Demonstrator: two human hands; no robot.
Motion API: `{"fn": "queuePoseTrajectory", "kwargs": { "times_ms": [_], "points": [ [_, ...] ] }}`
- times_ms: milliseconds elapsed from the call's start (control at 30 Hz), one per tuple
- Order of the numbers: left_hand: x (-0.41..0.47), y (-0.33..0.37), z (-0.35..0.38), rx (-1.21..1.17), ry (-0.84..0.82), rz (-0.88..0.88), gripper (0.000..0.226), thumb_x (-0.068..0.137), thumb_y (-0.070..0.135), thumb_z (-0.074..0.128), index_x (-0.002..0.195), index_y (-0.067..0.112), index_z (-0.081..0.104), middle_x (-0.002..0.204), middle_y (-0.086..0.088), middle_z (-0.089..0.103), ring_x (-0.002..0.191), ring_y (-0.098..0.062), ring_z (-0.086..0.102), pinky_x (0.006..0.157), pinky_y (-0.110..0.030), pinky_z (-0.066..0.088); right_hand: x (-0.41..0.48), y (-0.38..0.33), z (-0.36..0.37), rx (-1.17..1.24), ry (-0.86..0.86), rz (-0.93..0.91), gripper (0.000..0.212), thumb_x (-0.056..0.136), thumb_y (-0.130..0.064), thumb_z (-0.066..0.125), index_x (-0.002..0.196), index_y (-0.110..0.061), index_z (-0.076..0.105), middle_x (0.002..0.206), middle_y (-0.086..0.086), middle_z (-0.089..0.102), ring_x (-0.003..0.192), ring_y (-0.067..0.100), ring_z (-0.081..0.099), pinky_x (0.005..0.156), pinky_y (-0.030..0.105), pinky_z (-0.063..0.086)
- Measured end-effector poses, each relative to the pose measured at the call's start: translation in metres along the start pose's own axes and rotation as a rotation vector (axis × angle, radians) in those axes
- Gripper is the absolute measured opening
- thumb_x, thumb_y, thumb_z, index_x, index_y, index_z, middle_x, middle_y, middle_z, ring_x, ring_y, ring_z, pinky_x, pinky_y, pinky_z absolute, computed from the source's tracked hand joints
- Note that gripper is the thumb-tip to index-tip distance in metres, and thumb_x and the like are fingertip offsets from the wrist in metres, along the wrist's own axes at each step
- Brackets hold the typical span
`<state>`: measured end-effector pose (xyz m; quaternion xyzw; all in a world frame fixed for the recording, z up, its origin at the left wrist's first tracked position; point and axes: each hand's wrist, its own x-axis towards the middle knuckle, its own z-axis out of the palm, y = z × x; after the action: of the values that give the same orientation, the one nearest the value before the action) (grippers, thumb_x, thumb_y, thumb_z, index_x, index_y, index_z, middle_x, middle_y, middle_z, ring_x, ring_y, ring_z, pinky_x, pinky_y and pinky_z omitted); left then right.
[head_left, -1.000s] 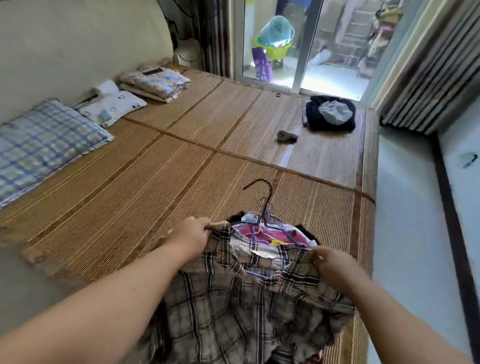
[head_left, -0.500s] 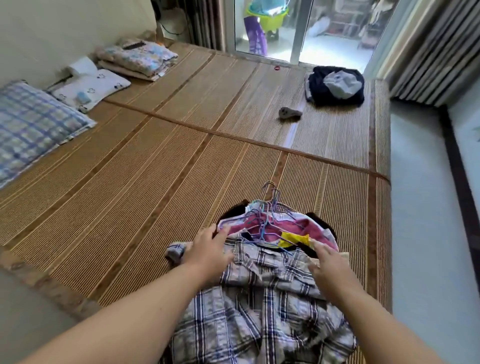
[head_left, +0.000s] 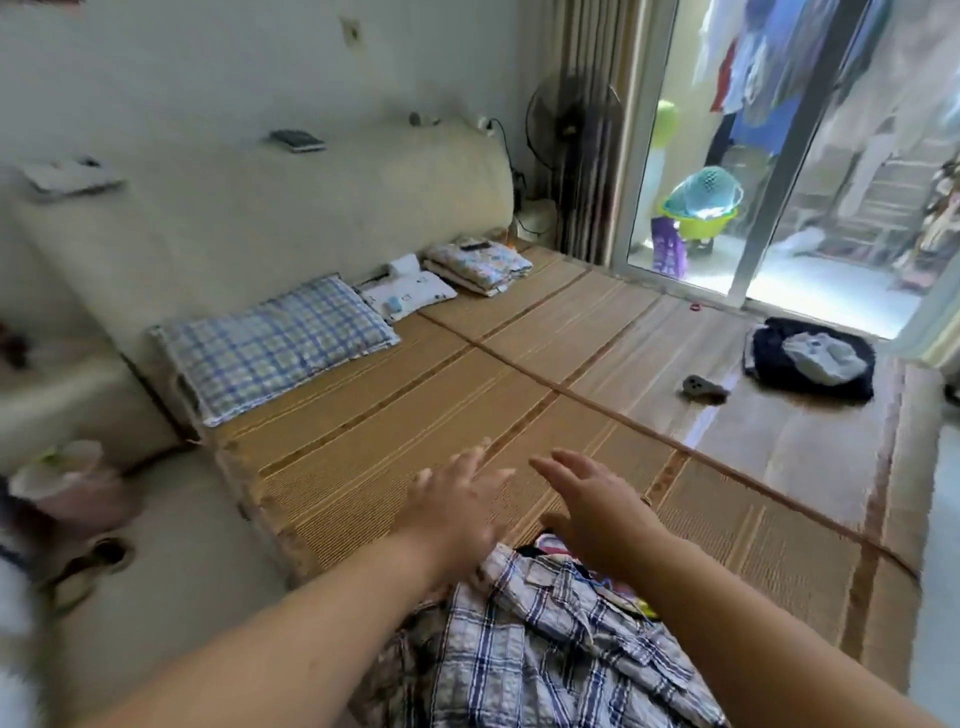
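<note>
- I am at a bed covered with a woven straw mat (head_left: 519, 338), which runs ahead of both my hands to a sliding glass door (head_left: 691, 156).
- Far ahead and to the left of my left hand (head_left: 457, 499), a blue checked pillow (head_left: 275, 348) lies against the padded headboard (head_left: 311, 208). A small white pillow (head_left: 410, 296) and a folded blanket (head_left: 478, 262) follow it along the same edge.
- A standing fan (head_left: 571, 124) is in the corner beyond the blanket.
- Well ahead and to the right of my right hand (head_left: 597, 504) there is a dark heap of clothes (head_left: 810, 358), with a small grey object (head_left: 701, 388) on the mat nearer to me.
- My left hand is spread flat, fingers straight and pointing forward over the mat. It holds nothing.
- My right hand is just beside it, palm down, fingers relaxed and apart, and it too grips nothing.
- The plaid shirt (head_left: 545, 634) lies crumpled on the mat below my wrists and forearms, behind both hands.
- I cannot tell whether my left wrist touches its collar.
- A bit of pink garment (head_left: 550, 543) shows under the shirt's far edge, beneath my right hand.
</note>
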<state>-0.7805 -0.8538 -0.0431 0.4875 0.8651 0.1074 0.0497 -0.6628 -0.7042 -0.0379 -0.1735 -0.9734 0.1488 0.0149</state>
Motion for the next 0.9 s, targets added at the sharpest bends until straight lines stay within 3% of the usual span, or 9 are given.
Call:
{"fn": "queuePoseTrajectory", "kwargs": {
  "times_ms": [167, 367, 567, 900],
  "points": [
    [-0.066, -0.033, -0.071, 0.053, 0.160, -0.141, 0.056, 0.091, 0.052, 0.031, 0.144, 0.032, 0.025, 0.158, 0.002, 0.013, 0.142, -0.020, 0.019, 0.113, -0.047, 0.016, 0.019, -0.093, -0.043, -0.017, 0.048, -0.260, 0.069, 0.090, -0.043, 0.054, 0.145, -0.044, 0.013, 0.154, -0.005, 0.024, 0.137, 0.021, 0.031, 0.111, 0.043, 0.032],
    [-0.159, -0.108, -0.145, 0.049, 0.343, -0.432, 0.058, 0.085, 0.042, 0.053, 0.140, 0.035, 0.036, 0.157, 0.003, 0.018, 0.140, -0.022, 0.027, 0.113, -0.039, 0.027, 0.052, -0.223, -0.060, -0.070, 0.072, -0.519, 0.066, 0.090, -0.048, 0.051, 0.145, -0.043, 0.014, 0.154, -0.009, 0.022, 0.138, 0.019, 0.029, 0.110, 0.044, 0.025],
    [-0.263, -0.215, -0.211, 0.151, 0.523, -0.698, 0.059, 0.086, 0.048, 0.049, 0.142, 0.037, 0.034, 0.157, 0.005, 0.021, 0.139, -0.020, 0.028, 0.112, -0.034, 0.026, 0.092, -0.388, -0.046, -0.021, 0.091, -0.769, 0.063, 0.090, -0.048, 0.049, 0.143, -0.047, 0.015, 0.152, -0.013, 0.024, 0.138, 0.016, 0.026, 0.113, 0.050, 0.015],
    [-0.406, -0.378, -0.345, 0.361, 0.847, -1.036, 0.057, 0.088, 0.046, 0.051, 0.141, 0.039, 0.031, 0.155, 0.011, 0.020, 0.140, -0.014, 0.025, 0.114, -0.039, 0.022, 0.141, -0.675, -0.046, 0.213, 0.186, -1.192, 0.067, 0.088, -0.054, 0.049, 0.142, -0.052, 0.011, 0.153, -0.019, 0.020, 0.140, 0.008, 0.021, 0.114, 0.040, 0.019]
  ]
}}
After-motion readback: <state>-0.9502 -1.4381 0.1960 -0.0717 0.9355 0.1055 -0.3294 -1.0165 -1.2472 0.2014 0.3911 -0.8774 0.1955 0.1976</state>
